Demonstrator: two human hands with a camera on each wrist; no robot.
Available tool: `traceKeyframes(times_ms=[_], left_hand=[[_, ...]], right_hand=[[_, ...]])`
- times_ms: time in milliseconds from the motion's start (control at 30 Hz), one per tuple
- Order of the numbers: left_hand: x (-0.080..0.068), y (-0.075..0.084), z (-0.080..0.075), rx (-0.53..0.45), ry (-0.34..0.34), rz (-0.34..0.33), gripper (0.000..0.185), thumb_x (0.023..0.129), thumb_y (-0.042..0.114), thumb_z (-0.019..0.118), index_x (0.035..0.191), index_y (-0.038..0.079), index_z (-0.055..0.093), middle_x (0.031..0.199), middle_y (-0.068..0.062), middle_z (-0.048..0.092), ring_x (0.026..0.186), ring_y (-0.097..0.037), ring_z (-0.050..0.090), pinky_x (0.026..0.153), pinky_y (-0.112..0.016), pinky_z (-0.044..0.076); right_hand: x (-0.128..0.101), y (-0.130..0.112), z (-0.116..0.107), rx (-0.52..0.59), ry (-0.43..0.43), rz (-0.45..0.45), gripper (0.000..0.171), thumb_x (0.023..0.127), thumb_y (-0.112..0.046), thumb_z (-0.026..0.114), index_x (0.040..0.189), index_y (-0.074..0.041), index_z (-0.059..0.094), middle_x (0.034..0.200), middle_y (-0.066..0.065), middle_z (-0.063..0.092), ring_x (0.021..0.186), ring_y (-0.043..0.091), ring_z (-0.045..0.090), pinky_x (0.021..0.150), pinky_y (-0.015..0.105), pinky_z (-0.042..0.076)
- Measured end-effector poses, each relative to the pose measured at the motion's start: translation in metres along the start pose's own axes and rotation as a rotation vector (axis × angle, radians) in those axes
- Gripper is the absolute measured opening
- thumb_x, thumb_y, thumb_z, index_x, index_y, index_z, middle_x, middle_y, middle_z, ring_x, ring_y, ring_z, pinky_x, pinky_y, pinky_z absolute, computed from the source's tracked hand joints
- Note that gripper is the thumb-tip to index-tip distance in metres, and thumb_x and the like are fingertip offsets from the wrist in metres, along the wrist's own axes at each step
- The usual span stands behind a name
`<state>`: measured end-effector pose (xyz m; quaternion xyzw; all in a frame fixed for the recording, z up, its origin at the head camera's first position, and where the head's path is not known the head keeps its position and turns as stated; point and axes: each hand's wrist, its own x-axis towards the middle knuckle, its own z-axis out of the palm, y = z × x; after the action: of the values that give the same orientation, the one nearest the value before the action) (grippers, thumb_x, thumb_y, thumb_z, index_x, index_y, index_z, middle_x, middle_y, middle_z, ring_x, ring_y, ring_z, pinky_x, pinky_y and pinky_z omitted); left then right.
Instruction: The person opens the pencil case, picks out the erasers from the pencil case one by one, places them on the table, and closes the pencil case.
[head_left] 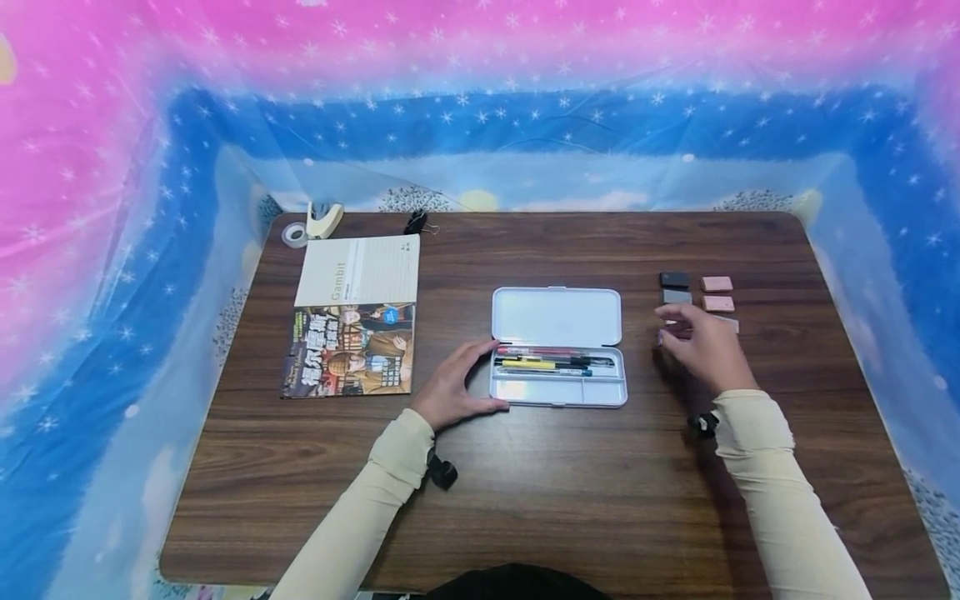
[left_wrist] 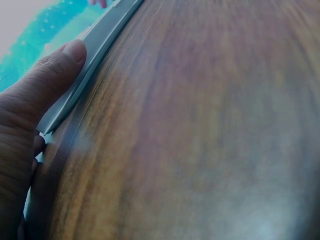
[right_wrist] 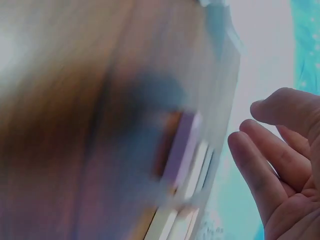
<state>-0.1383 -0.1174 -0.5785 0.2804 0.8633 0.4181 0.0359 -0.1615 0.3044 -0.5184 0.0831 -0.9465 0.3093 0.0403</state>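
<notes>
Just beside left grip [head_left: 450, 387]: pencil case [head_left: 557, 318].

Open white metal pencil case [head_left: 557, 346] at mid-table, lid raised behind the tray, blocking a straight path across the centre. Left hand [head_left: 453, 390] pressed against the case's left edge; right hand [head_left: 703, 343] over a cluster of small grey and pink rectangular erasers [head_left: 717, 293] to the right. Bare brown wood-grain tabletop [head_left: 570, 500] along the whole near edge and between case and erasers. Cream notebook [head_left: 362, 269] and comic book [head_left: 349, 349] filling the left side; tape roll [head_left: 295, 235] and black binder clip [head_left: 415, 222] along the far edge.
</notes>
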Motion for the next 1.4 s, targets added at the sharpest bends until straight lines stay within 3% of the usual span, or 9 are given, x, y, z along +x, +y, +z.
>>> traceKeyframes(times_ms=[200,467,733,867,967,1100,1167,1267,1400], left_hand=[[-0.001,-0.003,-0.001,0.007,-0.003,-0.011,0.101,0.076,0.035,0.098,0.159,0.013,0.044,0.15,-0.011,0.054,0.139,-0.028,0.053,0.118,-0.046,0.043],[0.0,-0.002,0.002,-0.069,0.028,0.007,0.116,0.07,0.029,0.102,0.159,0.007,0.032,0.15,-0.01,0.058,0.14,-0.025,0.053,0.122,-0.041,0.037],[0.002,-0.002,0.003,-0.086,0.042,0.022,0.117,0.069,0.026,0.103,0.158,0.005,0.03,0.149,-0.011,0.058,0.14,-0.024,0.053,0.123,-0.037,0.035],[0.001,-0.004,0.004,-0.082,0.07,0.053,0.119,0.068,0.024,0.103,0.157,0.001,0.028,0.147,-0.012,0.06,0.14,-0.026,0.052,0.124,-0.037,0.033],[0.0,-0.006,0.005,-0.06,0.097,0.079,0.122,0.066,0.025,0.104,0.156,-0.003,0.027,0.144,-0.013,0.061,0.139,-0.029,0.052,0.124,-0.042,0.033],[-0.002,-0.007,0.004,-0.078,0.095,0.059,0.128,0.063,0.029,0.105,0.158,-0.001,0.024,0.143,-0.012,0.061,0.138,-0.03,0.052,0.124,-0.047,0.032],[-0.003,-0.006,0.002,-0.121,0.084,0.03,0.122,0.07,0.03,0.101,0.16,0.004,0.023,0.146,-0.012,0.059,0.138,-0.03,0.051,0.124,-0.05,0.032],[-0.005,-0.005,0.0,-0.167,0.069,0.013,0.102,0.088,0.037,0.085,0.161,0.007,0.021,0.148,-0.013,0.058,0.139,-0.033,0.05,0.122,-0.054,0.032],[-0.005,-0.004,-0.001,-0.162,0.056,0.024,0.088,0.102,0.061,0.059,0.16,0.006,0.021,0.147,-0.016,0.057,0.139,-0.035,0.049,0.121,-0.054,0.034]], right_hand=[[0.024,-0.018,0.015,0.037,-0.045,0.01,0.031,0.1,-0.004,0.069,0.131,-0.001,0.07,0.118,0.024,0.074,0.1,0.04,0.074,0.087,0.059,0.059],[0.039,-0.027,0.025,0.089,-0.069,0.076,0.031,0.103,-0.006,0.066,0.134,-0.002,0.069,0.119,0.023,0.074,0.105,0.039,0.071,0.089,0.058,0.059],[0.035,-0.03,0.022,0.135,0.014,0.068,0.03,0.104,-0.007,0.065,0.134,-0.008,0.07,0.118,0.017,0.076,0.105,0.035,0.071,0.088,0.054,0.058],[0.027,-0.036,0.015,0.193,0.07,0.065,0.028,0.105,-0.011,0.064,0.132,-0.01,0.071,0.114,0.012,0.078,0.099,0.024,0.07,0.079,0.03,0.057],[0.017,-0.041,0.011,0.242,0.112,0.064,0.024,0.105,-0.012,0.065,0.128,-0.008,0.073,0.108,0.01,0.079,0.091,0.01,0.068,0.069,0.014,0.05],[-0.001,-0.048,0.01,0.296,0.151,0.046,0.018,0.103,-0.013,0.07,0.119,-0.005,0.073,0.099,0.01,0.078,0.082,0.001,0.066,0.072,0.011,0.05],[-0.011,-0.049,0.013,0.32,0.167,0.04,0.016,0.101,-0.014,0.074,0.114,-0.005,0.074,0.095,0.008,0.076,0.079,0.002,0.065,0.072,0.011,0.049],[-0.027,-0.049,0.018,0.381,0.177,0.041,0.014,0.098,-0.011,0.078,0.109,-0.004,0.075,0.091,0.003,0.075,0.077,0.002,0.064,0.07,0.011,0.051],[-0.044,-0.048,0.019,0.443,0.168,0.015,0.015,0.093,0.001,0.079,0.108,0.0,0.075,0.091,0.001,0.074,0.079,0.0,0.065,0.071,0.011,0.053]])
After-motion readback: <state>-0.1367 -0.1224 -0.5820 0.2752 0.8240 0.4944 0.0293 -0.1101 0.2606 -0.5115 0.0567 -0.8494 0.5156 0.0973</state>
